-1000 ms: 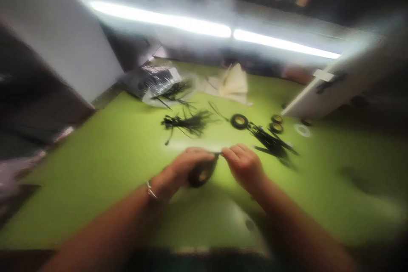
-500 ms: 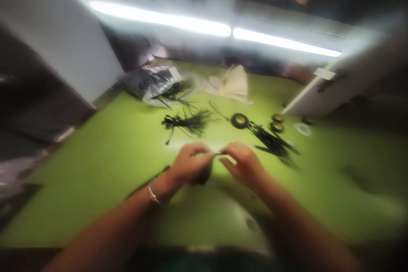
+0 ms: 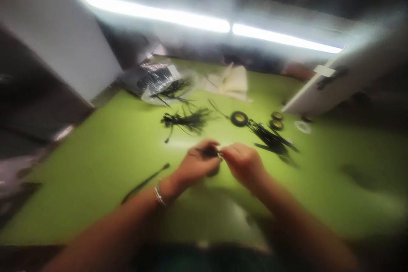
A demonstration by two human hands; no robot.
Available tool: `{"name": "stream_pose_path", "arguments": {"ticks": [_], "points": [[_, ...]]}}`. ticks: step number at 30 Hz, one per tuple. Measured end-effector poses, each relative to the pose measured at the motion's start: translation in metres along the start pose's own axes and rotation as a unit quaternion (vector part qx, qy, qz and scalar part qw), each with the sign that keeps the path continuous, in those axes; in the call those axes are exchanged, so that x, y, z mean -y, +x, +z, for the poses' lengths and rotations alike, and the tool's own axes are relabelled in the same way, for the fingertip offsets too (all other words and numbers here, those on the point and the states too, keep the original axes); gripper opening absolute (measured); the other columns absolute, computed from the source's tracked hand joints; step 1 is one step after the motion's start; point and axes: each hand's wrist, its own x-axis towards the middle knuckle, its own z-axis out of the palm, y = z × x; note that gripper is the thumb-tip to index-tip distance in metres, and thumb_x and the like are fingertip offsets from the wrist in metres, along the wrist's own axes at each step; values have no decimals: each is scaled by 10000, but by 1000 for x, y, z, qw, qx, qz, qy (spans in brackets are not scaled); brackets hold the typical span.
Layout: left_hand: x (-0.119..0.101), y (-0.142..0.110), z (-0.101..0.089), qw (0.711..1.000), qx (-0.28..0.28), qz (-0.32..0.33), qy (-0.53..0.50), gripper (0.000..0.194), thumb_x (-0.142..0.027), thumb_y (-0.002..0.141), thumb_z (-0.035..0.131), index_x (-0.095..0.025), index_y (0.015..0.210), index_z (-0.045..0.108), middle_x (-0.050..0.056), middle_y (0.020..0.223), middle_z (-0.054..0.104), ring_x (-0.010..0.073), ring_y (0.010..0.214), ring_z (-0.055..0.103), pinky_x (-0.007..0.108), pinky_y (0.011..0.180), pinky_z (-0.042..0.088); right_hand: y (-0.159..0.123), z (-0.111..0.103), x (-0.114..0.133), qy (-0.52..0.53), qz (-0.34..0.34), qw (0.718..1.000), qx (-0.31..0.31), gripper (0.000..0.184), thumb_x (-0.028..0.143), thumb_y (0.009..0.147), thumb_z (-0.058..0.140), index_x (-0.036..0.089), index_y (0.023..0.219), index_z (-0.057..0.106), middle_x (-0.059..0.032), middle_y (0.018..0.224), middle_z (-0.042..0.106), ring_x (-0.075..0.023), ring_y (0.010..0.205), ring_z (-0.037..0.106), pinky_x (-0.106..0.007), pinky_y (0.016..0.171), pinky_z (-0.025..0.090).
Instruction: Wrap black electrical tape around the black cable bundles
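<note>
My left hand [image 3: 199,163] is closed around a black cable [image 3: 208,151], with its thumb towards the right and a thin loop showing over the back of the fingers. Beneath that palm a dark rounded mass is partly hidden; I cannot make out what it is. My right hand [image 3: 242,161] meets the left fingertips and pinches the end of the cable. By my left forearm lies a single black cable with a connector end [image 3: 165,166]. Beyond the hands is a bundle of black cables [image 3: 188,121].
On the green table [image 3: 95,157] lie black tape rolls with yellowish cores [image 3: 239,119], a bunch of black strips [image 3: 270,140] and a white ring [image 3: 302,127]. Farther back are a clear plastic bag [image 3: 156,83] and a cream cloth-like piece [image 3: 234,83]. Panels stand at both sides.
My right fingers have closed into a pinch against the left fingertips. The left hand has shifted slightly right and turned, showing more of the dark cable and uncovering the one by the forearm.
</note>
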Motion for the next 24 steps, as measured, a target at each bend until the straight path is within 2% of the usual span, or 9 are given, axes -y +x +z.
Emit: {"name": "stream_pose_path", "arguments": {"ticks": [2, 6, 10, 14, 17, 21, 24], "points": [[-2, -1, 0, 1000, -4, -27, -7, 279, -157, 660, 638, -157, 933, 693, 30, 743, 685, 159, 644, 602, 273, 602, 472, 1, 1, 1, -43, -17, 999, -20, 204, 126, 910, 463, 174, 794, 624, 0, 581, 534, -144, 575, 418, -269, 560, 287], [-1, 1, -8, 997, 8, -81, -18, 211, -108, 603, 565, -129, 727, 734, 50, 698, 703, 190, 658, 612, 266, 550, 443, 1, 2, -1, -88, -31, 995, -37, 233, 79, 894, 464, 178, 739, 607, 2, 568, 499, -149, 582, 381, -279, 557, 264], [4, 1, -11, 995, 44, -87, -30, 287, -96, 606, 550, -130, 810, 748, 40, 721, 711, 200, 698, 621, 264, 574, 450, 0, 3, -6, -94, -29, 995, -33, 208, 86, 882, 499, 183, 725, 596, 5, 578, 505, -152, 594, 378, -283, 569, 267], [8, -1, -5, 997, 29, -72, -29, 172, -245, 721, 645, -137, 808, 746, 45, 687, 698, 218, 776, 631, 296, 716, 481, -2, 5, -6, -80, -19, 996, -37, 175, 85, 866, 519, 178, 746, 606, 0, 588, 544, -154, 602, 407, -280, 568, 283], [10, -1, -1, 998, 10, -52, -27, 254, -379, 775, 651, -140, 744, 732, 54, 678, 693, 214, 780, 627, 306, 750, 477, -2, 5, -4, -73, -15, 997, -36, 172, 80, 873, 510, 173, 777, 619, -10, 606, 585, -155, 608, 438, -282, 571, 301], [12, 1, -3, 998, -11, -44, -46, 313, -429, 798, 621, -142, 723, 720, 45, 688, 694, 186, 714, 609, 304, 751, 468, 0, 4, -1, -51, -26, 998, -29, 184, 89, 903, 481, 177, 838, 630, -18, 640, 625, -155, 620, 481, -288, 597, 345], [14, 2, -7, 997, -18, -58, -38, 335, -446, 793, 611, -145, 694, 718, 51, 705, 699, 192, 730, 610, 303, 748, 460, 1, 5, 1, -33, -52, 997, -55, 154, 110, 914, 493, 169, 875, 629, -21, 659, 650, -147, 612, 501, -290, 639, 382]]}}
